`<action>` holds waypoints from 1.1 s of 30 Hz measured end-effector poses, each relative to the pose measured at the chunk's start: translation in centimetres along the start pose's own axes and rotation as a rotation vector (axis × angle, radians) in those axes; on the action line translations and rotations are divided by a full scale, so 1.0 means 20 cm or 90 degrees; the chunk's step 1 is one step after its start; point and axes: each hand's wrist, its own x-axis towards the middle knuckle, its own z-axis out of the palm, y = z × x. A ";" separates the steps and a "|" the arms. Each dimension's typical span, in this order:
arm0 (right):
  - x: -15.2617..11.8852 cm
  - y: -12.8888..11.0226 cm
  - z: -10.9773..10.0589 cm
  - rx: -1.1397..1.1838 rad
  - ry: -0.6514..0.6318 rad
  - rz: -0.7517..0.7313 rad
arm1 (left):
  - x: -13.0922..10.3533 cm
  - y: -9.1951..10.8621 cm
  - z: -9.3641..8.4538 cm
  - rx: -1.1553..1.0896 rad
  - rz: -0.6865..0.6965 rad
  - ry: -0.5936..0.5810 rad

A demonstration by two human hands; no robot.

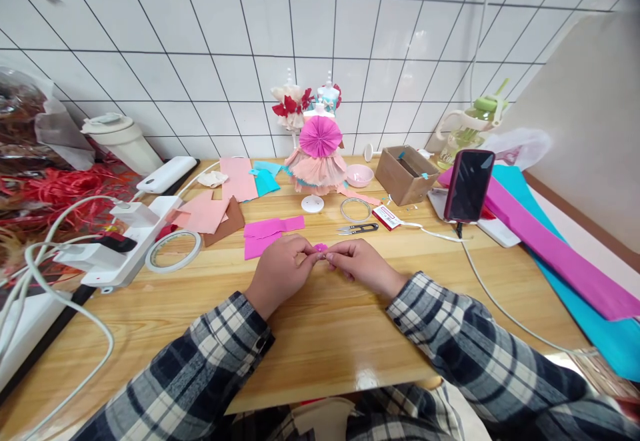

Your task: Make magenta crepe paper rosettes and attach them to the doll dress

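Between both hands is a small magenta paper piece [321, 247], mostly covered by fingertips. My left hand [284, 269] pinches its left side, and my right hand [361, 264] pinches it from the right. Left of them lie magenta paper strips [263, 235]. Just beyond my right hand are black thread snips [358, 229], a ring of narrow tape [355, 209] and a red-and-white card [387, 217]. Behind stands a small dress form with a peach paper skirt [317, 169] and a pleated magenta paper fan [321, 137] on its front.
Peach paper sheets [239, 179], a tape roll [173, 251] and a power strip [137, 244] with cables lie left. A cardboard box [404, 174], a pink bowl [359, 175], a phone on a stand [469, 186] and rolled magenta paper [555, 247] are right. A tiled wall [210, 27] stands behind.
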 end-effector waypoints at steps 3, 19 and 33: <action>-0.01 -0.02 0.00 -0.040 0.006 0.002 | 0.00 -0.01 0.00 0.070 0.067 0.006; -0.02 -0.02 -0.03 -0.289 0.269 -0.291 | 0.01 -0.06 0.05 -0.747 -0.273 -0.093; -0.08 -0.03 -0.04 -0.526 0.311 -0.414 | 0.00 -0.04 0.01 -0.869 -0.216 -0.275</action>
